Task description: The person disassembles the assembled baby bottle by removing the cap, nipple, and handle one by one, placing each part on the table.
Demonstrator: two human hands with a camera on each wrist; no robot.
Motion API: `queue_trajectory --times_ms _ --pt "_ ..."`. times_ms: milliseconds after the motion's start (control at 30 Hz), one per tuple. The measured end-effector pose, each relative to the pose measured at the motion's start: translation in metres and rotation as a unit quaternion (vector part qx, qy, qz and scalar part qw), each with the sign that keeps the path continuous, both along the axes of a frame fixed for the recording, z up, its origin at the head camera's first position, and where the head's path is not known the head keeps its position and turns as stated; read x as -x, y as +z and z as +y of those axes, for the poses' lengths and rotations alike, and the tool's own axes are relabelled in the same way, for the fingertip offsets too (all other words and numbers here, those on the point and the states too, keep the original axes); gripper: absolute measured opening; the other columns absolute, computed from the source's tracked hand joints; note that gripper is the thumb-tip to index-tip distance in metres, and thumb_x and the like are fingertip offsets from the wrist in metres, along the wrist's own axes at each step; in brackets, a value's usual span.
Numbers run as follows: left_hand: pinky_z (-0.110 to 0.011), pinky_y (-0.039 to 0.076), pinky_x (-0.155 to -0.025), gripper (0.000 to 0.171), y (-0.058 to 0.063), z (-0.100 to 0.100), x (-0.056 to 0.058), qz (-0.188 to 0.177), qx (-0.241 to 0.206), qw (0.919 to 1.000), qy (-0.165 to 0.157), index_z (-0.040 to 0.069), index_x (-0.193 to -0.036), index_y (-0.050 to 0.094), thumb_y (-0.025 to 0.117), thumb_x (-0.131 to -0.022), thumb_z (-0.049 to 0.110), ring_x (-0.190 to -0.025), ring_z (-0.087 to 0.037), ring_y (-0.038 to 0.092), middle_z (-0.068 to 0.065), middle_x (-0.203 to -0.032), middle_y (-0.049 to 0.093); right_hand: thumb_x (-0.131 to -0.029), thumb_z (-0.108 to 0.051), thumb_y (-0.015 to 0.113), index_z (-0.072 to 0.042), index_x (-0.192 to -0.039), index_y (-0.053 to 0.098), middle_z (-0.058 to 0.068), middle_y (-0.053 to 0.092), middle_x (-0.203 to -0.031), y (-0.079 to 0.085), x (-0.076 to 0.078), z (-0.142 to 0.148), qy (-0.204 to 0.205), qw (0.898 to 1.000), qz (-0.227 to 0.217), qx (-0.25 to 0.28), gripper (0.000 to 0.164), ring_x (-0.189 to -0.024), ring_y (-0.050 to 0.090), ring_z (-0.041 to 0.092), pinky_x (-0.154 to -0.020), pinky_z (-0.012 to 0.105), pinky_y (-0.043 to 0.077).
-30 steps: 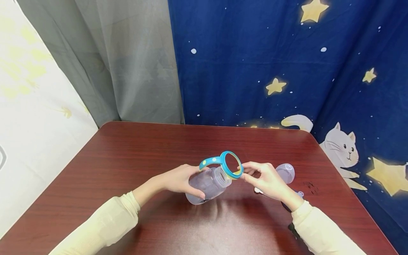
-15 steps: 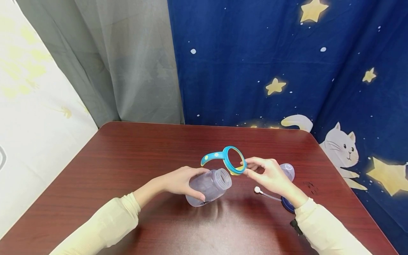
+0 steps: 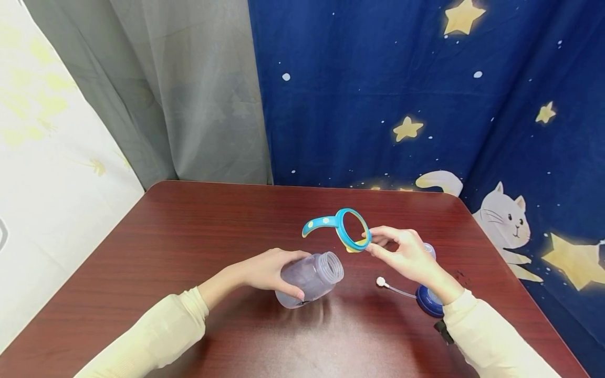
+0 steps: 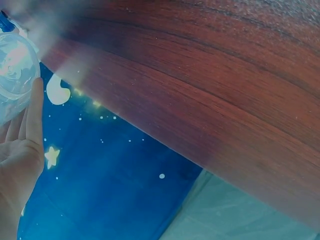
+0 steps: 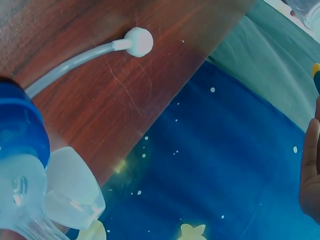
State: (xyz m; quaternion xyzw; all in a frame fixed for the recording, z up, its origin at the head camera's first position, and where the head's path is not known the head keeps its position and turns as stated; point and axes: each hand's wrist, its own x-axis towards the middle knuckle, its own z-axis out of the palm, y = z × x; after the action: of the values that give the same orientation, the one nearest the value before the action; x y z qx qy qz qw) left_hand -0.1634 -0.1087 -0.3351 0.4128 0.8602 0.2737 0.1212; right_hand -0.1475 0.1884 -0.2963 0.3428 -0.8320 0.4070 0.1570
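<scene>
In the head view my left hand (image 3: 269, 270) grips a clear baby bottle (image 3: 307, 281), fingers and thumb around its body. The bottle leans with its threaded open mouth to the right. My right hand (image 3: 408, 257) pinches the rim of a blue and yellow bottle handle ring (image 3: 323, 222), held above and right of the mouth, apart from it. Its curved arm points left. In the left wrist view the bottle (image 4: 17, 65) shows at the left edge by my fingers. The right wrist view catches only part of my right hand (image 5: 311, 165) and a sliver of the ring.
Below my right hand lies a blue bottle collar (image 3: 429, 302) with a clear nipple and a thin straw ending in a white weight (image 3: 381, 282). A clear cap (image 5: 72, 190) lies beside it. The wooden table (image 3: 212, 220) ends at curtains.
The handle ring has come away from the bottle's neck, up and to the right with my right hand. My left hand and the bottle stay nearly in place. The straw and collar are more exposed.
</scene>
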Motion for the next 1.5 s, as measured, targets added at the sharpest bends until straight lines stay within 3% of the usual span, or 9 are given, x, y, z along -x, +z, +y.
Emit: queue_trajectory --times_ms 133,333,800,1133,1500 --pt "-0.022 0.043 -0.071 0.073 0.000 0.000 -0.001 0.000 0.003 1.0000 0.002 0.017 -0.125 0.045 0.066 -0.068 0.056 -0.085 -0.002 0.052 0.013 -0.099 0.055 -0.073 -0.005 0.071 -0.011 -0.096 0.064 -0.007 0.063 -0.071 -0.010 0.011 0.008 -0.004 1.000 0.002 -0.006 0.025 -0.065 0.059 0.005 -0.055 0.021 0.045" --pt "-0.022 0.044 -0.070 0.073 -0.001 0.000 0.001 0.000 0.000 1.0000 -0.004 0.017 -0.125 0.045 0.065 -0.068 0.056 -0.085 -0.003 0.052 0.013 -0.099 0.055 -0.075 -0.014 0.071 -0.015 -0.096 0.064 -0.007 0.063 -0.073 -0.008 0.016 0.012 0.001 1.000 0.008 -0.008 0.022 -0.067 0.059 0.003 -0.056 0.021 0.045" --pt "-0.022 0.043 -0.070 0.070 -0.002 0.000 0.002 0.001 -0.002 1.0000 -0.009 0.019 -0.124 0.045 0.065 -0.068 0.056 -0.084 -0.003 0.052 0.013 -0.100 0.054 -0.075 -0.008 0.070 -0.012 -0.096 0.063 -0.011 0.063 -0.075 0.004 0.019 0.016 -0.022 0.999 0.023 0.002 0.023 -0.066 0.059 0.003 -0.057 0.019 0.044" --pt "-0.022 0.043 -0.070 0.068 -0.002 0.001 0.002 0.005 -0.006 0.9999 -0.013 0.020 -0.123 0.046 0.066 -0.068 0.056 -0.083 -0.002 0.052 0.014 -0.098 0.055 -0.069 0.009 0.069 0.002 -0.092 0.062 0.004 0.063 -0.070 0.039 -0.001 0.002 -0.066 0.997 0.032 0.002 0.024 -0.061 0.058 0.010 -0.058 0.016 0.043" --pt "-0.022 0.043 -0.070 0.069 -0.002 0.001 0.002 0.007 -0.005 0.9999 -0.015 0.020 -0.124 0.046 0.066 -0.068 0.055 -0.083 -0.002 0.052 0.014 -0.098 0.055 -0.070 0.008 0.068 0.004 -0.090 0.062 0.006 0.063 -0.069 0.046 0.003 0.003 -0.083 0.996 0.042 0.010 0.022 -0.060 0.058 0.008 -0.057 0.015 0.044"
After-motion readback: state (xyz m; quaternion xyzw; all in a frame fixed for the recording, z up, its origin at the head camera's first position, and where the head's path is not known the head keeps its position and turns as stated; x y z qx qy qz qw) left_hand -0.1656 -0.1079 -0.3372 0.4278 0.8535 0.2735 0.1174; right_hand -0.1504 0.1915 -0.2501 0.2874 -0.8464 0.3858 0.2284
